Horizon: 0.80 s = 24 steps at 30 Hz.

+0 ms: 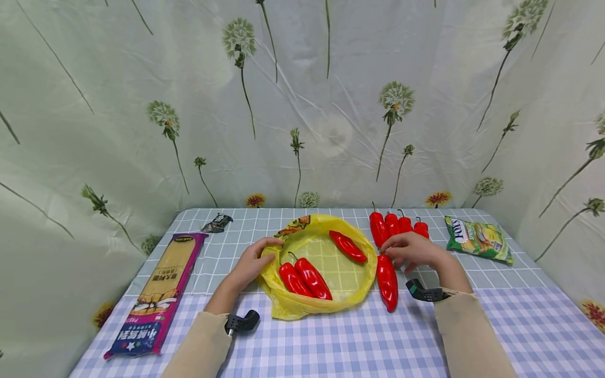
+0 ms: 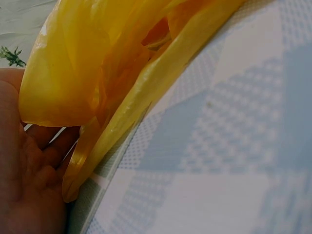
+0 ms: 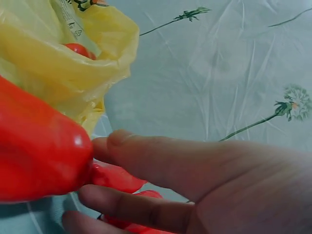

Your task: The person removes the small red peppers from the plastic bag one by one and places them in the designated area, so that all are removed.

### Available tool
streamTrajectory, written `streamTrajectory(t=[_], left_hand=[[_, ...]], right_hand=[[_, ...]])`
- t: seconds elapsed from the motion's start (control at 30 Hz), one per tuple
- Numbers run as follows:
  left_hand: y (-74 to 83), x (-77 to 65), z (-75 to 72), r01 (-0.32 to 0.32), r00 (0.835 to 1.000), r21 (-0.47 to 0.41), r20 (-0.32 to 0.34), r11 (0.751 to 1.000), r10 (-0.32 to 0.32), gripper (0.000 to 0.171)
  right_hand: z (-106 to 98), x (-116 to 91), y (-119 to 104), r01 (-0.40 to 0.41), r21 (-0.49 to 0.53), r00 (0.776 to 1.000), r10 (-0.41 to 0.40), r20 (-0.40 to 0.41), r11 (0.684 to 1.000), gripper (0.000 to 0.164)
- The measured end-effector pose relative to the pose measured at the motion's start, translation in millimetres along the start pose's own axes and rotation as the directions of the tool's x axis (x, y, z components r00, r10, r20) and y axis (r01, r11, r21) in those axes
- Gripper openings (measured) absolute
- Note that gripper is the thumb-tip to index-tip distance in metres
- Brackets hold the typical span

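Note:
A yellow plastic bag lies spread wide with its mouth facing up. Inside it are two red chili peppers side by side at the left and one red pepper at the right. My left hand holds the bag's left rim between thumb and fingers; in the left wrist view the yellow plastic hides part of the fingers. Just outside the bag's right edge, my right hand pinches the upper end of another red pepper. The right wrist view shows the fingertips against that pepper.
Several more red peppers lie in a row behind my right hand. At the far right is a green FOX'S packet. A long pasta packet lies on the left, with a small black wrapper behind it. A patterned curtain hangs behind the table.

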<state>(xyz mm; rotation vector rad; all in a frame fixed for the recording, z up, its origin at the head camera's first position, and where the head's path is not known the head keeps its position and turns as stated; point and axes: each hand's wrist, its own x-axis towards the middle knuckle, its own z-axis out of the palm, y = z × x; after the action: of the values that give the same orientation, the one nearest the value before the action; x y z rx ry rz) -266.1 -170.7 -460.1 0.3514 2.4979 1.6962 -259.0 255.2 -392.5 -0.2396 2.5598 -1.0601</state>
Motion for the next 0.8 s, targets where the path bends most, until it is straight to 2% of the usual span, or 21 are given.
streamTrajectory(t=[0.33,0.63,0.8], left_hand=[[1.0,0.1,0.1,-0.011,1.0,-0.014,-0.004,1.0,0.011,0.036],[2.8,-0.5,0.7,0.0,1.0,-0.017,-0.009,1.0,-0.001,0.037],[2.3,-0.2,0.6,0.001,1.0,-0.022,-0.005,1.0,-0.001,0.037]], right_hand=[[-7,-2,-16,0.047,-0.073,0.986,-0.058,-0.153,0.996,0.031],[-3,-4,-35,0.097,-0.124,0.974,-0.12,-0.194,0.988,0.032],[1,-4,-43,0.111,-0.102,0.969,-0.131,-0.211,0.988,0.028]])
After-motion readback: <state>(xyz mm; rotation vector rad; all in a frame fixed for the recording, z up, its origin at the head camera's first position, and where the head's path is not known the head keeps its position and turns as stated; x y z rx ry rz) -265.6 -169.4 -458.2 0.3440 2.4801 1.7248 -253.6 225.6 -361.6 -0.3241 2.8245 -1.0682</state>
